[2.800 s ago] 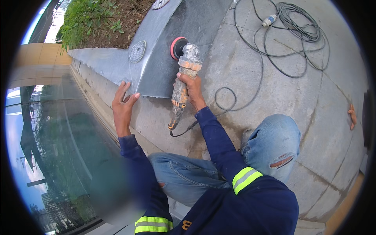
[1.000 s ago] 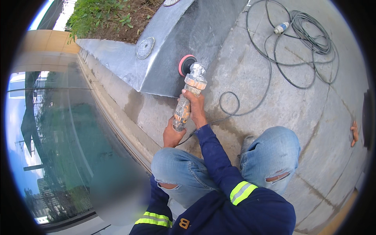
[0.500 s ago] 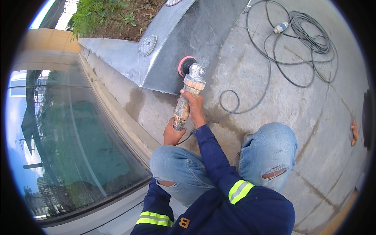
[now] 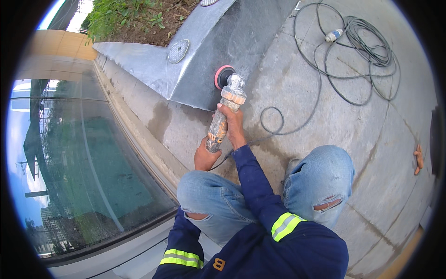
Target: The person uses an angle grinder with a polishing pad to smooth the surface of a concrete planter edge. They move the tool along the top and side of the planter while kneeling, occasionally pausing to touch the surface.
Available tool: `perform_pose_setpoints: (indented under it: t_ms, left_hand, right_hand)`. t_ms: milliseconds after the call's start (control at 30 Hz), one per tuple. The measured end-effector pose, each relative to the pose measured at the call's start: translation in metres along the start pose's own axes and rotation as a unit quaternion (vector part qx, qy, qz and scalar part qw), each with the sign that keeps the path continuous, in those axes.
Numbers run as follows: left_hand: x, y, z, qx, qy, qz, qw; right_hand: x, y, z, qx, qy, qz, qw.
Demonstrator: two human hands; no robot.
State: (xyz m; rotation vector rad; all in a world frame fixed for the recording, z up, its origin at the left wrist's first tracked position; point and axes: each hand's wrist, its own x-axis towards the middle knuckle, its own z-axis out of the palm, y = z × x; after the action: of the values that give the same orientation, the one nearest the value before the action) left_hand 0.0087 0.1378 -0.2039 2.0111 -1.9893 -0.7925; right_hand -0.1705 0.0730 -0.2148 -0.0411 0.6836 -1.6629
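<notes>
Both of my hands grip a dusty grey-and-orange angle grinder (image 4: 217,125). My right hand (image 4: 234,124) wraps around the body behind the gear head, thumb along the top. Farther back, my left hand (image 4: 205,157) closes around the rear end, where the power cord leaves. A black backing pad with a pinkish-red edge (image 4: 225,76) is on the tool's head. The pad is at the dark grey side face of a stone planter wall (image 4: 209,60), near its front corner; whether it spins I cannot tell.
A black cable (image 4: 304,123) loops right to a coil (image 4: 374,44) with a blue-and-white connector (image 4: 333,35). Soil and green plants (image 4: 125,18) fill the planter, and an oval grate (image 4: 178,51) sits on its top. Reflective glass (image 4: 93,167) runs along the left. An orange-brown glove-like object (image 4: 418,159) lies far right.
The view has shifted a little, with the planter corner now slightly higher and to the right. The grinder stays at the wall face, its pad slightly nearer me along it. Both grips are unchanged.
</notes>
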Motion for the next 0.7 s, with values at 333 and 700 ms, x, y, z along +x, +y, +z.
perform_pose_setpoints:
  t_ms: [333, 700]
  left_hand:
    - [0.002, 0.010, -0.011, -0.015, 0.023, 0.010, 1.000]
    - [-0.026, -0.012, -0.005, 0.023, 0.029, -0.043, 0.998]
  right_hand:
    - [-0.001, -0.011, 0.019, 0.009, -0.054, -0.009, 0.998]
    - [-0.019, 0.010, 0.009, 0.010, -0.054, 0.031, 0.998]
